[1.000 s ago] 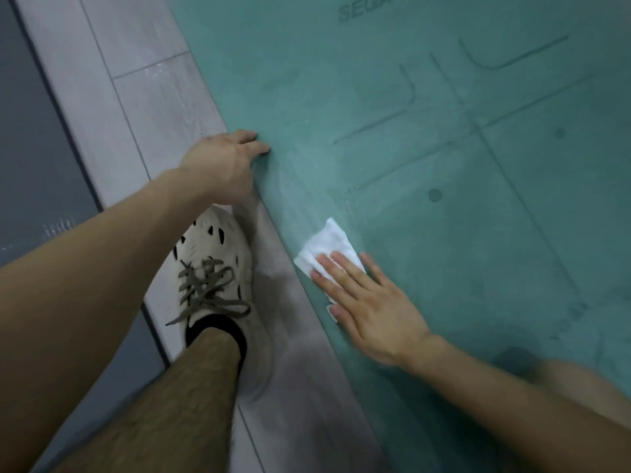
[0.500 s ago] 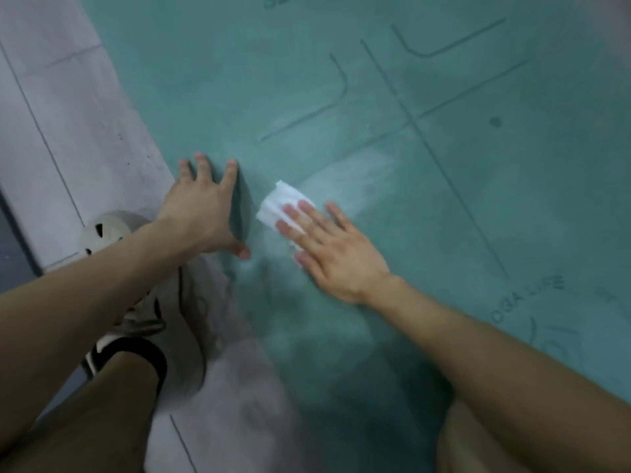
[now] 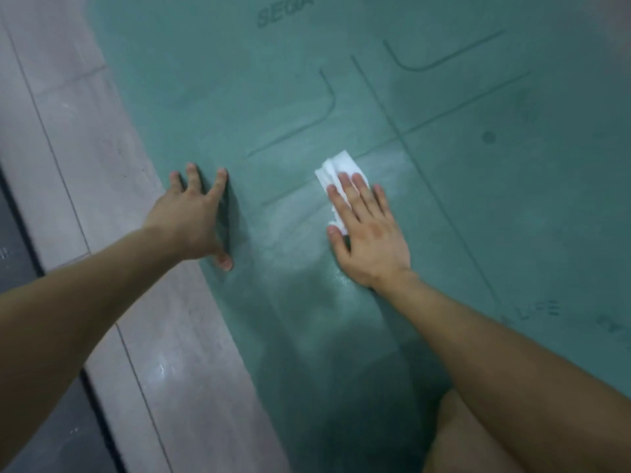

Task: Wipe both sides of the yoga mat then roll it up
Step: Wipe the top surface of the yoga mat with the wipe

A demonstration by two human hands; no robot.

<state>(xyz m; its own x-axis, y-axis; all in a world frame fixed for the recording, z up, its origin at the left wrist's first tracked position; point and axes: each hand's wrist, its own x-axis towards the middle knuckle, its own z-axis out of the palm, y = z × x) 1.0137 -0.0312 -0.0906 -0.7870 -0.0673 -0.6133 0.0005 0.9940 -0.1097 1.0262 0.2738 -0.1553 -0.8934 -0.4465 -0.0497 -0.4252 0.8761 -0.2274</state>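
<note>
Partway through wiping the printed face of the yoga mat [image 3: 478,206], spread flat on the floor [image 3: 85,148], with the right hand [image 3: 370,237] open, pressing a white wipe [image 3: 333,169] mid-mat, and the left hand [image 3: 191,220] splayed open by the left edge; underside and rolling seemingly not yet done.

The yoga mat [image 3: 205,80] runs off the far, right and near edges, so its full extent is unseen. The far lettering [image 3: 283,17] (it starts "SEGA") is cut by the top edge. The near-right print [image 3: 543,310] is blurred and partly lost. Much of the white wipe [image 3: 333,172] lies hidden under the right hand [image 3: 368,233]. A dark strip [image 3: 13,233] along the left edge is too cropped to identify.
</note>
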